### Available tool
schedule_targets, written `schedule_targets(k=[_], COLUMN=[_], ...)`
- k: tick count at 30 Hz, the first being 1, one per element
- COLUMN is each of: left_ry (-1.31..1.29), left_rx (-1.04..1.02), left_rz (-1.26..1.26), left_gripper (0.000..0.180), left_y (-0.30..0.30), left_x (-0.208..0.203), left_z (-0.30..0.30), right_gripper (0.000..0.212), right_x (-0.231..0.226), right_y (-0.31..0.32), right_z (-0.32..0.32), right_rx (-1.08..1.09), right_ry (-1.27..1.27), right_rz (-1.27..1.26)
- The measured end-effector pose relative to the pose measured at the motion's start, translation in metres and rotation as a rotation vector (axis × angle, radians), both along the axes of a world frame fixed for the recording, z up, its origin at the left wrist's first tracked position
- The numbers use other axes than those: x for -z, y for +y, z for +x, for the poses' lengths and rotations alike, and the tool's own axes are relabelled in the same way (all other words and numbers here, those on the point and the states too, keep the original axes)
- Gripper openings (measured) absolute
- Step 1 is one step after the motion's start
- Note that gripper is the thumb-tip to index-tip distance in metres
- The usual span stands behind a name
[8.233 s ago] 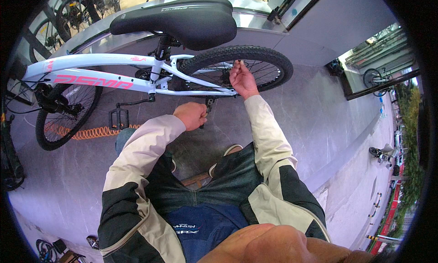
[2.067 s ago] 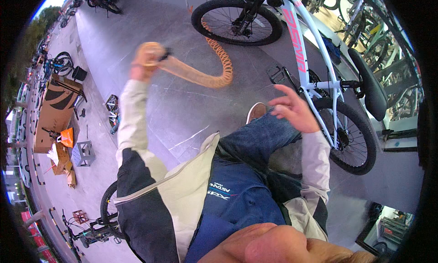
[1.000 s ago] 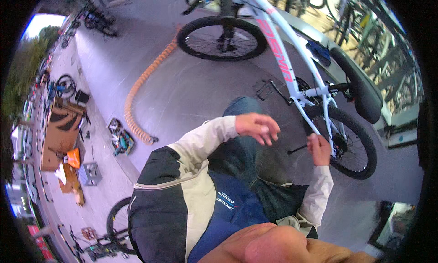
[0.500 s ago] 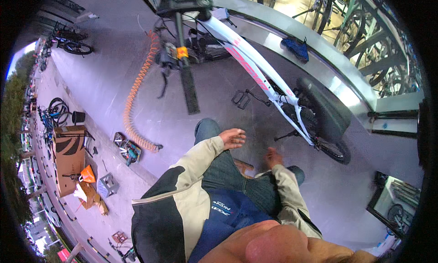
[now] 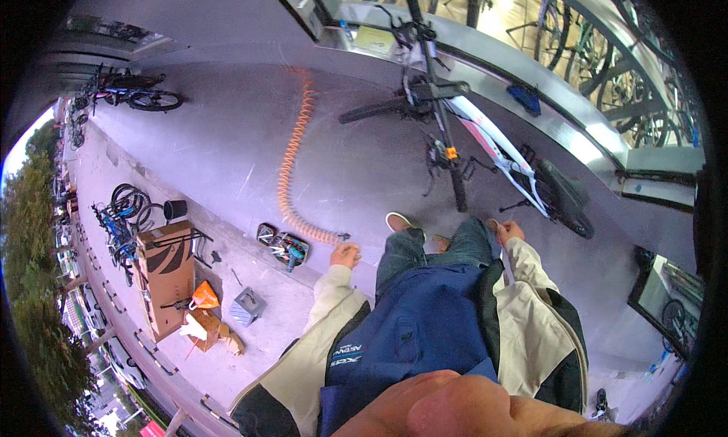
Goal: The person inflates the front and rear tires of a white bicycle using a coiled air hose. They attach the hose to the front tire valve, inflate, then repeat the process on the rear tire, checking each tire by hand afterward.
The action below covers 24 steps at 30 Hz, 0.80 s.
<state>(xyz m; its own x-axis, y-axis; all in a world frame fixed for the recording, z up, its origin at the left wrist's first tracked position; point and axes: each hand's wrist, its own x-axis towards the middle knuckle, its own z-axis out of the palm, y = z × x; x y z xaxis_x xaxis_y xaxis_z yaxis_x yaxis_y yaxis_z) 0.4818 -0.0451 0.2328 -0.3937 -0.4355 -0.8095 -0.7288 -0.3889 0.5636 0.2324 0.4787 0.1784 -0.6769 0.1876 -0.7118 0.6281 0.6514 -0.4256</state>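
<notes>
I am upright with both arms lowered at my sides, the bicycle in front of me. My left hand [image 5: 346, 255] hangs beside the end of an orange coiled hose [image 5: 286, 181], fingers loosely bent and slightly apart, nothing visible in them. Near my right thigh is my right hand [image 5: 510, 232], its fingers curled inward; whether anything is in them is too small to make out. The white bicycle [image 5: 497, 143] with pink lettering stands ahead to the right, its dark handlebar [image 5: 444, 111] toward me. Neither hand touches it.
An open tool case [image 5: 282, 246] lies on the floor to my left. Beyond it are a large cardboard box [image 5: 168, 281], a grey crate [image 5: 247, 306] and a black bucket [image 5: 175, 209]. A windowed wall [image 5: 485, 65] runs behind the bicycle. A framed panel [image 5: 661, 300] is at the right.
I have risen from a low, bent-leg position, and the bicycle now looks smaller and farther off. My hands have moved apart from in front of my lap to my sides.
</notes>
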Motion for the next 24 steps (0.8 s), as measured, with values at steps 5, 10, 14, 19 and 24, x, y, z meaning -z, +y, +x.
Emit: schedule_targets(k=[5, 10, 14, 19, 24], left_ry=[0.161, 0.197, 0.184, 0.157, 0.128], left_rx=[0.103, 0.227, 0.366, 0.240, -0.218], left_rz=[-0.244, -0.284, -0.248, -0.219, -0.225], left_gripper=[0.023, 0.022, 0.020, 0.018, 0.019], left_y=[-0.103, -0.130, -0.146, -0.164, -0.161], left_x=[0.003, 0.004, 0.004, 0.019, 0.026], left_z=[-0.048, -0.150, -0.216, -0.199, -0.120], right_gripper=[0.035, 0.043, 0.040, 0.038, 0.037], right_x=[0.003, 0.072, 0.085, 0.059, 0.045], right_y=[-0.051, -0.106, -0.152, -0.217, -0.344], right_z=[0.025, 0.053, 0.049, -0.050, -0.192], right_rx=[-0.317, -0.487, -0.540, -0.642, -0.853], right_ry=[-0.099, -0.063, -0.142, -0.190, -0.129], right_rz=[0.167, 0.124, 0.080, 0.128, 0.138])
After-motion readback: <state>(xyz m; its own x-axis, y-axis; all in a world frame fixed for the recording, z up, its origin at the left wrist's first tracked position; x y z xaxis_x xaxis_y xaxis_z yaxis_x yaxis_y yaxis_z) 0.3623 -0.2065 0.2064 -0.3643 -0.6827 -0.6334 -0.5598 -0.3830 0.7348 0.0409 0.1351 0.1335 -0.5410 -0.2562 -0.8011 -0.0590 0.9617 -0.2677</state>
